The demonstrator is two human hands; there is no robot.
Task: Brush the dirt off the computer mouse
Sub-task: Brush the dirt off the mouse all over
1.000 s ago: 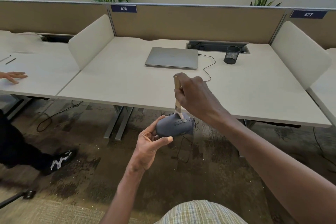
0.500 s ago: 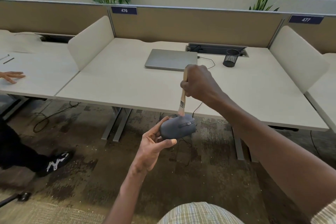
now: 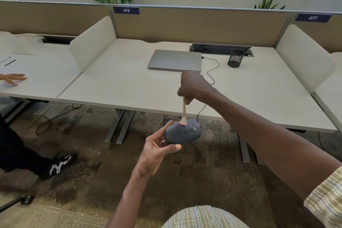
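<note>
A dark grey computer mouse is held in the air in front of the desk edge, above the carpet. My left hand grips it from below and the left, thumb along its near side, fingers behind it. My right hand is curled round the wooden handle of a small brush, which points straight down. The brush's bristle tip touches the top of the mouse near its far left edge.
A white desk stands just beyond my hands, with a closed silver laptop, its black cable and a black mesh pen cup. Another person's hand rests on the left desk; their shoe is on the carpet.
My right hand has lifted and shifted with the brush, whose tip moved from the mouse's middle towards its far left edge. My left hand keeps holding the mouse.
</note>
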